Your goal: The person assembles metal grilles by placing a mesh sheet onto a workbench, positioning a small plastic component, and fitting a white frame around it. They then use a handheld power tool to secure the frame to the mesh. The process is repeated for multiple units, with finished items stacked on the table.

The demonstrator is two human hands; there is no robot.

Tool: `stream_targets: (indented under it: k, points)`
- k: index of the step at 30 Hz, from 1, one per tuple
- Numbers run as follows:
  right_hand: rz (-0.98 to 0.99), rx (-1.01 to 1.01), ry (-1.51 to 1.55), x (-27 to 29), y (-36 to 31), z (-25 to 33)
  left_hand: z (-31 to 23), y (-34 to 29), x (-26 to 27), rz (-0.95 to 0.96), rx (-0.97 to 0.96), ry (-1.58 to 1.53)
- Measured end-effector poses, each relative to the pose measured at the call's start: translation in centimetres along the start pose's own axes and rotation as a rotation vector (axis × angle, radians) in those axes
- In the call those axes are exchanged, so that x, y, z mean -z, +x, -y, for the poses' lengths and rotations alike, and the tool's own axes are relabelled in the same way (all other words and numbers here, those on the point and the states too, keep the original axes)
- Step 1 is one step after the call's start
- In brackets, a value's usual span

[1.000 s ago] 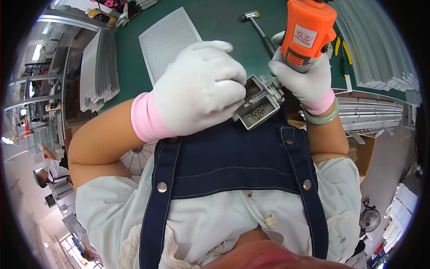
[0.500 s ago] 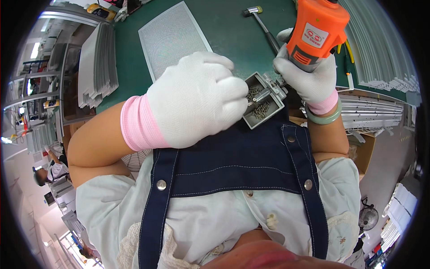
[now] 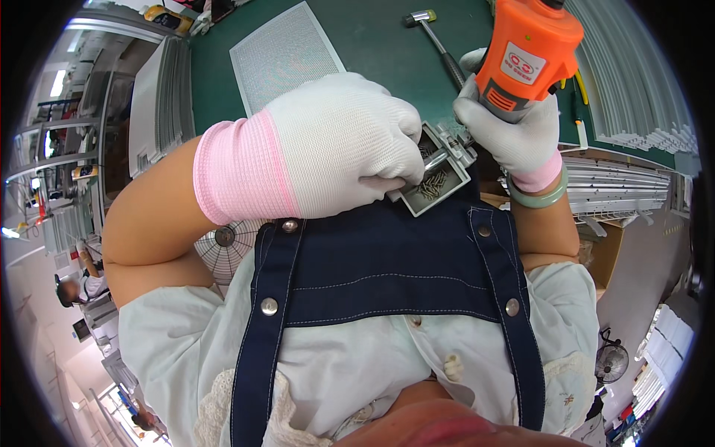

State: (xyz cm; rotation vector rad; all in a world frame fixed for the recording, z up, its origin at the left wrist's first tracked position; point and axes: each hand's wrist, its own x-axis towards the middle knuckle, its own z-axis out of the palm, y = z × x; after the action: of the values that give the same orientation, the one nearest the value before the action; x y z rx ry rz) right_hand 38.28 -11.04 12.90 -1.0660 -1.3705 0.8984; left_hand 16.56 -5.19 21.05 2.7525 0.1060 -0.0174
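My right hand (image 3: 514, 127), in a white glove with a pink cuff, is closed round an orange electric screwdriver (image 3: 527, 56). The tool's silver nose (image 3: 436, 159) reaches down and left over a small grey box (image 3: 439, 205) holding many small screws (image 3: 432, 185). At the box's left side is my left hand (image 3: 357, 145), also gloved, its fingers curled and pressed together by the tip of the nose. Whatever those fingers pinch is hidden by the glove. Part of the box lies under this hand.
A perforated white panel (image 3: 283, 56) lies on the green table (image 3: 372, 45). Beyond my right hand is a hammer (image 3: 439, 48). Stacked panels stand at left (image 3: 160, 104) and right (image 3: 633, 67). Yellow-handled pliers (image 3: 581, 88) lie beside the right stack.
My left hand has turned and shifted right, its fingertips now over the box's left part by the screwdriver's tip. The right hand and screwdriver have barely moved.
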Motion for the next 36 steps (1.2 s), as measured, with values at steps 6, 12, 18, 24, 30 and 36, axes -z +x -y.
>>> stream_targets:
  k: [6,12,18,24,30,36]
  points:
    - [-0.012,0.028,-0.058,0.3,0.1,-0.3,-0.3,-0.2,-1.1,-0.143,0.139,-0.201]
    - [-0.019,0.044,-0.071,0.4,0.0,-0.5,-1.1,-0.3,-1.6,-0.163,0.189,-0.075]
    - [-0.017,0.029,-0.033,0.3,-0.2,-0.2,-1.8,-0.7,-1.7,-0.080,0.043,0.201]
    - [-0.004,0.024,0.011,0.6,0.0,-0.6,-0.3,-2.0,-3.2,-0.327,-0.011,-0.153]
    - [-0.002,0.014,0.029,0.3,-0.2,-0.2,-0.6,-1.3,-2.9,-0.205,-0.017,-0.034]
    - [0.009,0.010,-0.020,0.6,-0.1,-0.3,-0.6,-1.2,-3.6,-0.161,0.024,0.008]
